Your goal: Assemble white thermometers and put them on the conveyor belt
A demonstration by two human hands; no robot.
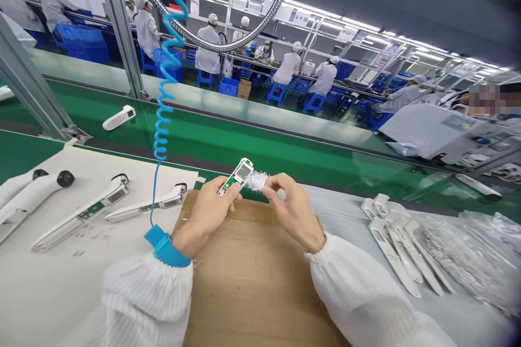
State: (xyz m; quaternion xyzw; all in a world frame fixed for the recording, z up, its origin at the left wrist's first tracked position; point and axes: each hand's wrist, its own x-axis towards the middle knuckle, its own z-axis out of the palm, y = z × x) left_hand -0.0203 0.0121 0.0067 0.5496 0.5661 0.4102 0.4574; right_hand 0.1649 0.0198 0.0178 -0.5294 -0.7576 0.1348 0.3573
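Observation:
My left hand point(214, 199) is closed around an opened white handheld device point(237, 176), which looks like a forehead thermometer. Its green circuit board and grey display face up, and it is tilted. Beside its upper right edge, the fingers of my right hand point(291, 203) pinch a crumpled clear plastic piece point(258, 180). I cannot tell whether that plastic touches the device. Both hands are above a brown cardboard sheet point(260, 276). A blue wrist strap point(169, 246) is on my left wrist, joined to a coiled blue cord point(165, 97).
Several similar devices, one an opened unit point(87, 209), lie on the white sheet at left. White shell parts point(401, 252) and clear plastic bags point(468, 255) are at right. Beyond runs a green conveyor belt point(195, 143) carrying a white device point(119, 118). Co-workers sit farther back.

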